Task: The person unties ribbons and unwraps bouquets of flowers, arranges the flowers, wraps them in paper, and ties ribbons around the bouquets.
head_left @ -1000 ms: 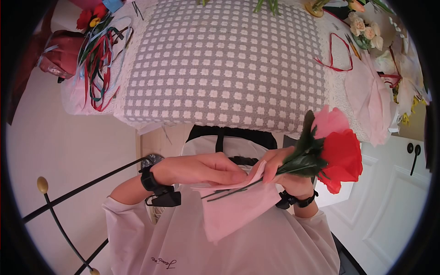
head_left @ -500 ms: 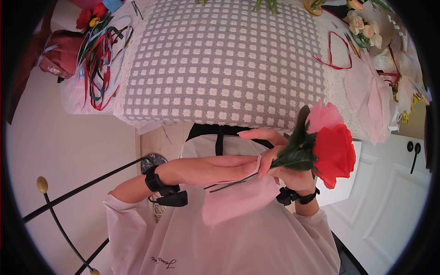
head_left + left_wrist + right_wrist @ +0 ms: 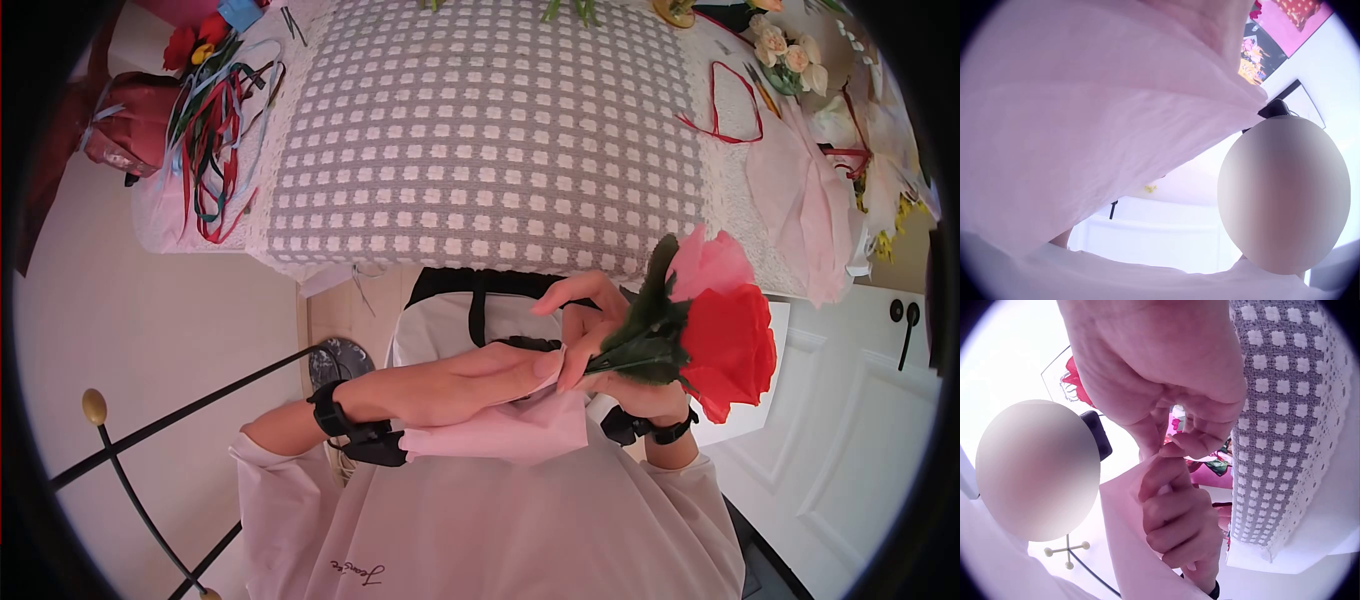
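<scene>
Low in the middle of the head view, both my hands meet over a folded sheet of pink paper (image 3: 505, 435). My left hand (image 3: 465, 385) pinches its upper edge, while my right hand (image 3: 595, 335) grips the rose stems (image 3: 597, 362) and the paper's edge, its index finger standing away from the bunch. A red rose (image 3: 730, 345) and a pink rose (image 3: 710, 265) reach out to the right above dark green leaves (image 3: 645, 345).

From the right wrist, I see what the head view covers: the fingertips of both hands close together at the paper's corner, my left fingers curled, and only a sliver of red petals at upper left. From the left wrist, the paper fills most of the frame and hides the flowers. Blurred ovals mask part of both wrist views.

Across my shirt (image 3: 520, 520), dark red script (image 3: 360, 570) lies upside down; it begins "Jean" but I can't read the rest surely.

My left hand and the paper block the lower stem ends. Tangled ribbons (image 3: 215, 150) lie at upper left beside the checked cloth (image 3: 480, 140), and pale peach flowers (image 3: 795, 58) sit at upper right, near a loop of red ribbon (image 3: 714, 105).
</scene>
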`<state>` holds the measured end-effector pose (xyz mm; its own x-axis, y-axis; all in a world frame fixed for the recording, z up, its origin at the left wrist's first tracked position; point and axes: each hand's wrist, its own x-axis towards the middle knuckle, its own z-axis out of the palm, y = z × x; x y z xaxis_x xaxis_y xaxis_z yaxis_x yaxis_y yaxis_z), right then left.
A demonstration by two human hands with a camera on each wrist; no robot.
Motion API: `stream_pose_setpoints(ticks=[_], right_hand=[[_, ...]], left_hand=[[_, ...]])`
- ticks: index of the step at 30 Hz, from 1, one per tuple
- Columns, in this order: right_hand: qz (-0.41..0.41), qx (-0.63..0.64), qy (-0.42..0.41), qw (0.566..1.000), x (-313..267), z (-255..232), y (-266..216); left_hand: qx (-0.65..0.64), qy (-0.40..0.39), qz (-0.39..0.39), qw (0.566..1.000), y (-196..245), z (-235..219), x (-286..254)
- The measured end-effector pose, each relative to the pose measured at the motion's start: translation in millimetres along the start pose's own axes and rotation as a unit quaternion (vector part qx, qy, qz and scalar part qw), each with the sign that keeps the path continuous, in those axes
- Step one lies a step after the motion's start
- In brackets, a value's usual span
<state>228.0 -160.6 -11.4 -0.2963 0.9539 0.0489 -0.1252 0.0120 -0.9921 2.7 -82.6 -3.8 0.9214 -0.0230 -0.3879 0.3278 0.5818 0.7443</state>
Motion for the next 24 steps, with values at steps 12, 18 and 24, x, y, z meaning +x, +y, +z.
stream_pose_setpoints(ticks=[12,18,24], right_hand=[[0.026,0.084,-0.04,0.995,-2,-1,0],[0.032,0.066,-0.056,0.996,-3,-6,3],[0.085,0.014,-0.006,0.996,-1,-3,-9]], left_hand=[[0.053,-0.063,-0.069,0.994,-2,-19,-8],[-0.032,0.0,-0.132,0.991,5,-14,-9],[0.054,-0.019,0.003,0.998,16,-11,-6]])
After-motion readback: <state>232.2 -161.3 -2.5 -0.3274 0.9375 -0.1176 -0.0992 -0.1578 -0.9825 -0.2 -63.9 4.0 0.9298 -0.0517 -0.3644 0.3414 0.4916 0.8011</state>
